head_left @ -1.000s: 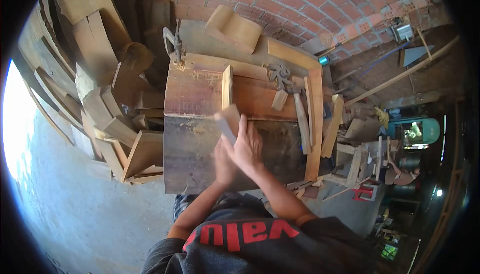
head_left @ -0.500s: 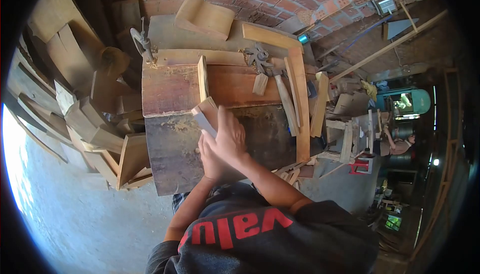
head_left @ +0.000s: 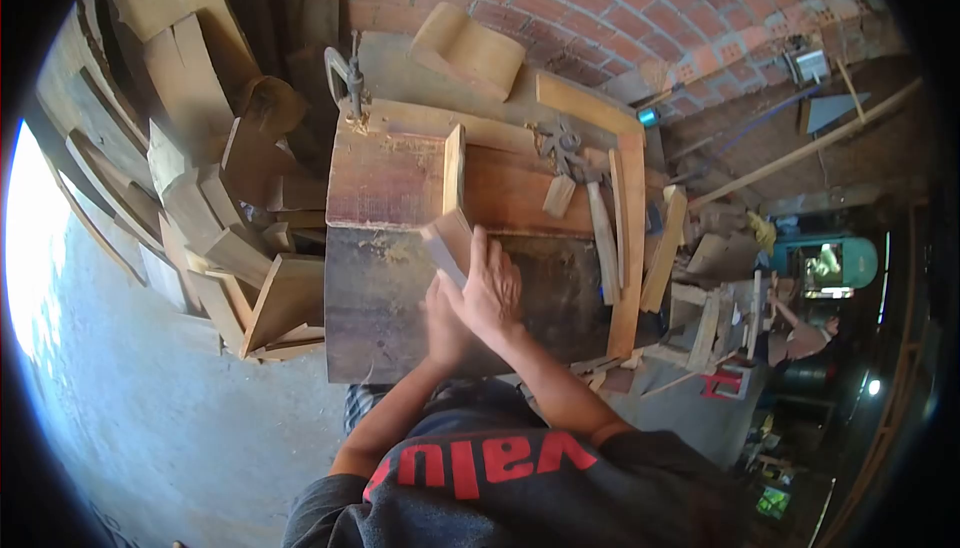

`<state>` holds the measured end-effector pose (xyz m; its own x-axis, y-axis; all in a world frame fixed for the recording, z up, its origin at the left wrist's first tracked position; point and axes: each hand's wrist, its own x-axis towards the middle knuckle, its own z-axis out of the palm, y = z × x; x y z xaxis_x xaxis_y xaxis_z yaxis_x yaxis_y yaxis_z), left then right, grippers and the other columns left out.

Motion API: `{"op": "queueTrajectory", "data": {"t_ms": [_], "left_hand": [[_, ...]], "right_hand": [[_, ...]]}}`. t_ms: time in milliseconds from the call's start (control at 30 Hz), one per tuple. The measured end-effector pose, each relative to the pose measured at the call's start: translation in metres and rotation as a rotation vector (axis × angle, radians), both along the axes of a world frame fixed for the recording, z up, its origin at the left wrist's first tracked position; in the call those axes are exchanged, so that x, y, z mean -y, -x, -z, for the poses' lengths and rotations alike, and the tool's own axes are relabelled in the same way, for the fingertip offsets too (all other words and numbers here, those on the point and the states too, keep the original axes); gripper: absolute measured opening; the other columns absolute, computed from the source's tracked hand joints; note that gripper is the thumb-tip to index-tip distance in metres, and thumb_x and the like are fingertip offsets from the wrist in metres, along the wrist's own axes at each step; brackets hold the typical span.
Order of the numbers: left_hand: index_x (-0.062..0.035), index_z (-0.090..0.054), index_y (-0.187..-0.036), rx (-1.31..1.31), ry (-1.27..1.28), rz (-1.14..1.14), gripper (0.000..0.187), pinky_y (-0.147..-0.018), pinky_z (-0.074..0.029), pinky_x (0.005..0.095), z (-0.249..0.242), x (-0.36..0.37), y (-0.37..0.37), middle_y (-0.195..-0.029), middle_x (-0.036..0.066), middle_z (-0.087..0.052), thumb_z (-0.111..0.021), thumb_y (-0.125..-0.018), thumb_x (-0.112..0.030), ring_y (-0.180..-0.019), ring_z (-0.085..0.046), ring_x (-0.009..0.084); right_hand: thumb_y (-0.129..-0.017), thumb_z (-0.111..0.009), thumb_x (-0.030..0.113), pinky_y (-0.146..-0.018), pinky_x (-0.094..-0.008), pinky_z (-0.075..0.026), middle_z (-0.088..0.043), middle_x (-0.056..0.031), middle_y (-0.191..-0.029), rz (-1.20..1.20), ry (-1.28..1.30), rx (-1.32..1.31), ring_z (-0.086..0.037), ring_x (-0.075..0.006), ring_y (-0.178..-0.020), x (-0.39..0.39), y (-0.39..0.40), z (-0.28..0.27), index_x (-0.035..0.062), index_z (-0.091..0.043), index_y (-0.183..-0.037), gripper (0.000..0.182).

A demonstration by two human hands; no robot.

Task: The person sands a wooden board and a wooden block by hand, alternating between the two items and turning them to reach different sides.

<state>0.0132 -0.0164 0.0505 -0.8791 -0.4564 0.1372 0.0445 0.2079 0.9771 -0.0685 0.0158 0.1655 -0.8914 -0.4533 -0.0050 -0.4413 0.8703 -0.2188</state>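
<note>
A wooden block (head_left: 449,239) with a pale side face lies tilted over the front of the workbench (head_left: 360,308). My right hand (head_left: 492,293) is closed on its near end, fingers along the right side and thumb below. My left hand (head_left: 446,320) is just to the left, close under the block's near end. It is blurred and its fingers are partly hidden by the right hand. Beyond the block, a narrow wooden strip (head_left: 455,168) on the reddish board (head_left: 385,183) meets the block's far end.
A clamp (head_left: 355,88) grips the bench's far left corner. A curved wooden piece (head_left: 468,50) sits at the back. At the right are a dark metal tool (head_left: 562,143), a small block (head_left: 559,196) and long boards (head_left: 628,248). Wood offcuts (head_left: 285,298) are piled left. A person (head_left: 800,340) is far right.
The camera view has shifted, so the bench appears further right. My right hand stays on the block; my left hand has moved slightly down and is now blurred.
</note>
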Motion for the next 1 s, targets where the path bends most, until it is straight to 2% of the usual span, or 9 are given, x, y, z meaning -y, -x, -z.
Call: {"op": "queueTrajectory", "data": {"t_ms": [100,233,333,400,533,633,667,767,1000], "left_hand": [[0.0020,-0.042,-0.143,0.021,0.069,-0.040,0.057,-0.112,-0.034,0.0473,0.007,-0.002,-0.003,-0.143,0.028,-0.045,-0.051,-0.087,0.002,-0.133,-0.041,0.0438],[0.0016,-0.037,-0.147,0.009,0.092,-0.049,0.066,-0.112,-0.035,0.0462,0.011,-0.004,-0.002,-0.143,0.027,-0.043,-0.051,-0.082,0.011,-0.133,-0.041,0.0434],[0.0000,-0.035,-0.148,0.014,0.095,-0.037,0.070,-0.112,-0.037,0.0454,0.007,-0.002,-0.007,-0.143,0.026,-0.042,-0.052,-0.081,0.012,-0.133,-0.042,0.0437],[-0.0002,-0.038,-0.146,-0.015,0.105,-0.042,0.068,-0.109,-0.040,0.0455,0.004,0.001,-0.002,-0.142,0.026,-0.043,-0.053,-0.081,0.011,-0.132,-0.044,0.0443],[0.0016,-0.042,-0.141,0.022,-0.090,0.031,0.063,-0.106,-0.041,0.0468,-0.001,0.008,0.001,-0.139,0.027,-0.045,-0.060,-0.080,0.004,-0.129,-0.046,0.0441],[0.0012,-0.040,-0.144,-0.036,0.091,-0.068,0.067,-0.110,-0.040,0.0459,0.008,0.005,-0.003,-0.138,0.026,-0.047,-0.054,-0.079,0.011,-0.131,-0.045,0.0435],[0.0000,-0.039,-0.146,-0.025,0.057,-0.066,0.070,-0.111,-0.039,0.0453,0.007,0.004,-0.003,-0.141,0.024,-0.046,-0.050,-0.079,0.014,-0.133,-0.044,0.0424],[-0.0009,-0.039,-0.146,-0.004,0.064,-0.052,0.071,-0.112,-0.038,0.0452,0.003,0.000,-0.004,-0.143,0.024,-0.045,-0.050,-0.078,0.015,-0.134,-0.044,0.0414],[0.0007,-0.041,-0.143,0.072,-0.014,-0.003,0.062,-0.110,-0.037,0.0466,0.011,-0.001,-0.003,-0.142,0.025,-0.044,-0.054,-0.083,0.008,-0.131,-0.043,0.0431]], "right_hand": [[-0.086,-0.068,0.038,-0.082,-0.0526,-0.049,-0.054,-0.0289,-0.114,0.016,0.098,-0.183,-0.060,-0.0427,-0.100,0.022,0.066,0.014,-0.0044,-0.035,-0.143,0.079],[-0.086,-0.067,0.038,-0.086,-0.0507,-0.050,-0.057,-0.0269,-0.116,0.117,0.109,0.024,-0.061,-0.0420,-0.103,0.081,0.186,-0.005,-0.0032,-0.035,-0.143,0.077],[-0.087,-0.068,0.037,-0.086,-0.0508,-0.050,-0.057,-0.0273,-0.116,0.168,0.174,0.066,-0.061,-0.0428,-0.104,0.074,0.169,-0.008,-0.0028,-0.035,-0.144,0.077],[-0.086,-0.069,0.042,-0.086,-0.0533,-0.050,-0.054,-0.0308,-0.125,0.034,0.207,-0.107,-0.061,-0.0459,-0.105,0.040,0.099,0.010,0.0001,-0.030,-0.148,0.083],[-0.083,-0.073,0.041,-0.090,-0.0574,-0.048,-0.048,-0.0350,-0.128,-0.058,0.079,0.006,-0.057,-0.0500,-0.111,0.007,0.009,0.010,-0.0055,-0.029,-0.148,0.091],[-0.084,-0.073,0.041,-0.095,-0.0556,-0.046,-0.048,-0.0342,-0.133,0.006,0.244,-0.084,-0.055,-0.0502,-0.114,0.036,0.086,0.021,-0.0035,-0.030,-0.148,0.089],[-0.086,-0.069,0.040,-0.085,-0.0527,-0.049,-0.055,-0.0307,-0.120,0.046,0.207,-0.113,-0.061,-0.0450,-0.103,0.053,0.120,0.019,-0.0042,-0.032,-0.146,0.083],[-0.084,-0.071,0.039,-0.085,-0.0489,-0.052,-0.059,-0.0266,-0.115,0.110,0.110,-0.065,-0.063,-0.0416,-0.101,0.083,0.197,0.007,-0.0031,-0.036,-0.140,0.078],[-0.083,-0.073,0.043,-0.087,-0.0547,-0.050,-0.051,-0.0342,-0.125,-0.039,0.092,-0.032,-0.059,-0.0492,-0.107,0.003,0.009,0.013,-0.0018,-0.030,-0.148,0.090]]}}
